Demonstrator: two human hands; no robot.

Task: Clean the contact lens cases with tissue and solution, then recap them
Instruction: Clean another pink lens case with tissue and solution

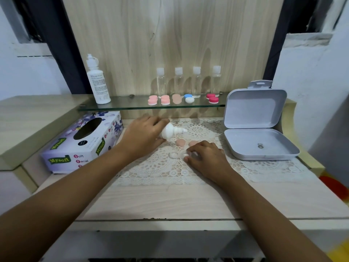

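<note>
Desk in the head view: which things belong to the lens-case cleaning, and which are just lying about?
Job: small white bottle in left hand, uncapped case gripped by right hand, two pink caps, tissue box, shelf cases.
Lying about: four clear bottles, open grey box.

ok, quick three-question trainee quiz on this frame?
1. True or false: the left hand grips the small white squeeze bottle.
2. How many clear plastic bottles with white caps stand on the glass shelf? A two, B four, C six.
3. Fill in: the grey plastic hinged box on the right is ___.
Key: 1 true; 2 B; 3 open.
</note>
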